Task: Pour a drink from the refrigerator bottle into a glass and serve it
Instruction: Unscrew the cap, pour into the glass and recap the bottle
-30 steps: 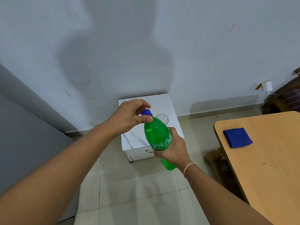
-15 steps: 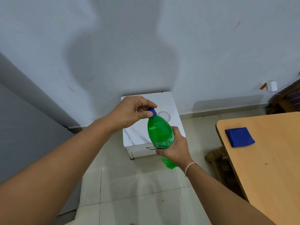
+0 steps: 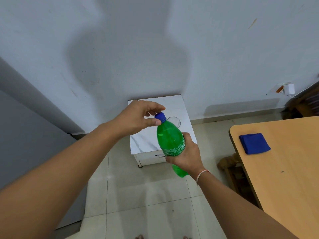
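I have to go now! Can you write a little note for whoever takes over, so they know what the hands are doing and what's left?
Left hand: pinching the blue cap.
Right hand: gripping the green bottle around its label, held in the air, tilted.
Glass: empty, on the white cabinet behind the bottle.
Done: bottle fetched.
Left: take the cap off, pour into the glass, serve.

I see a pale grey wall (image 3: 207,40) carrying a broad soft shadow, and cream floor tiles (image 3: 146,195) below. A small white cabinet (image 3: 150,157) stands against the wall. At right, a wooden table (image 3: 284,187) bears a folded blue cloth (image 3: 254,143) (near its edge).
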